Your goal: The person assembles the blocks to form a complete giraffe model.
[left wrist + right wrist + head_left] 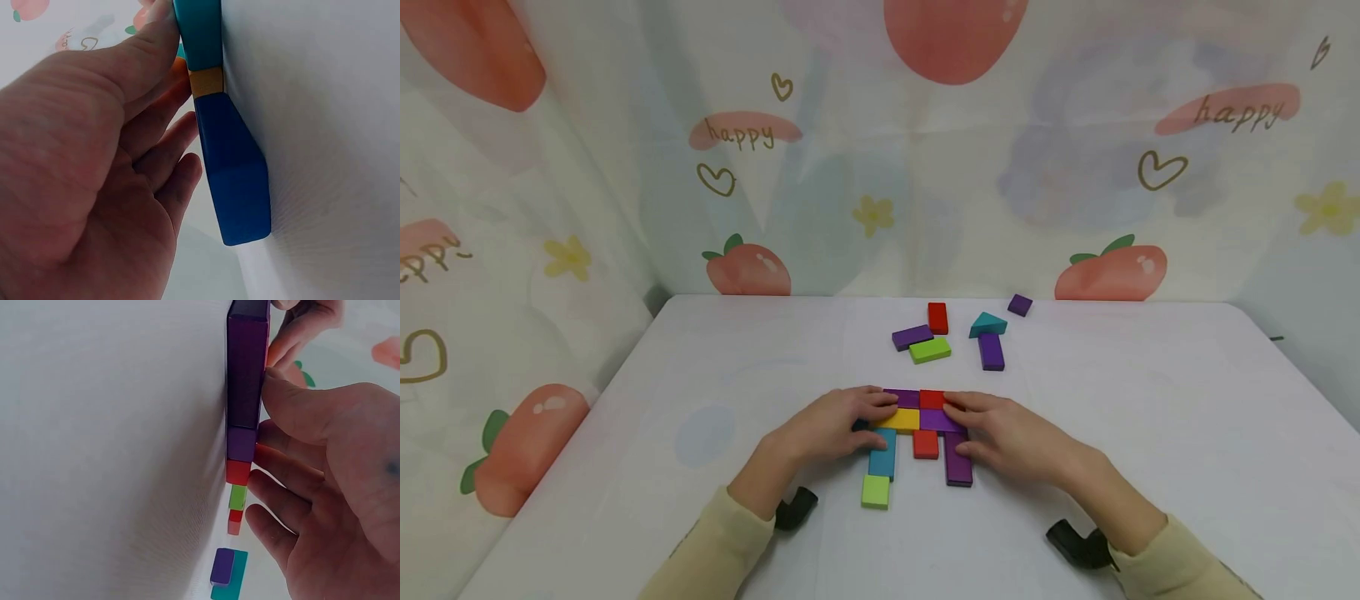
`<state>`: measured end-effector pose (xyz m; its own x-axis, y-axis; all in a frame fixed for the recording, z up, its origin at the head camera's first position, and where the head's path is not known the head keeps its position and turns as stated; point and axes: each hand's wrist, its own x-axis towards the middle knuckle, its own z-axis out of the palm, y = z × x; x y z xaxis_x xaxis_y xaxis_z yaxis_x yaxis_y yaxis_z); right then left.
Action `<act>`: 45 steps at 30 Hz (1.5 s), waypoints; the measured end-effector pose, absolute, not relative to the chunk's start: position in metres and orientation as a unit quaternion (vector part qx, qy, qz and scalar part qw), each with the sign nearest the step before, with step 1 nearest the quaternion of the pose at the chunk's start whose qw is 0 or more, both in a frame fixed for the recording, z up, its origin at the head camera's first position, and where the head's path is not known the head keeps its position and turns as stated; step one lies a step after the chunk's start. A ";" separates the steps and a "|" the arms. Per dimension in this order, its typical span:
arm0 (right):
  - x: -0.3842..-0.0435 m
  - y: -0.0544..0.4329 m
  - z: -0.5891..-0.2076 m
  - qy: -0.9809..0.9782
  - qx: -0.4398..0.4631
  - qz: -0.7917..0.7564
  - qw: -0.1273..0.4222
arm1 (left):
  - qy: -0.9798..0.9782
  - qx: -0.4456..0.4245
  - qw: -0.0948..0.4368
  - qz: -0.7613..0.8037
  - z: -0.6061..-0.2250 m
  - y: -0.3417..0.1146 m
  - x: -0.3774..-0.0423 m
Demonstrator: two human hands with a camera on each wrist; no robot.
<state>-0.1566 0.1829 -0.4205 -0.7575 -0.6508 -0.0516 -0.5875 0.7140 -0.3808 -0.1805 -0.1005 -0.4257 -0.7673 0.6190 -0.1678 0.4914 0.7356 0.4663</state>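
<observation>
A flat figure of coloured blocks lies mid-table. It has purple (901, 398) and red (932, 399) blocks on top, yellow (904, 420) and purple (942, 420) ones below. A blue block (882, 455), a lime one (875, 492), a small red square (926, 444) and a long purple block (958, 463) extend toward me. My left hand (833, 423) rests its fingertips on the figure's left side, partly covering a dark blue block (236, 169). From the right, my right hand (1009, 431) touches the purple blocks, thumb at the long one's edge and fingers loosely extended.
Behind the figure lie loose blocks: red (937, 318), purple (912, 337) and lime (930, 350) together, then a teal triangle (988, 323) beside a purple block (991, 352). Another purple piece (1019, 305) sits by the back edge, where a printed curtain (925, 167) hangs.
</observation>
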 end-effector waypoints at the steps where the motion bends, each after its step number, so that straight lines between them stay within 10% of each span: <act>1: -0.156 0.183 -0.421 0.921 -0.336 -0.174 0.092 | 0.918 0.303 0.158 0.201 -0.426 -0.100 -0.180; 45: -0.139 0.179 -0.422 0.922 -0.348 -0.152 0.072 | 0.909 0.340 0.145 0.194 -0.423 -0.105 -0.165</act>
<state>-0.1395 0.1795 -0.4218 -0.7473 -0.6639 -0.0262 -0.6202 0.7112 -0.3309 -0.1653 -0.1050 -0.4225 -0.7271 0.6739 -0.1310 0.5614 0.6935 0.4515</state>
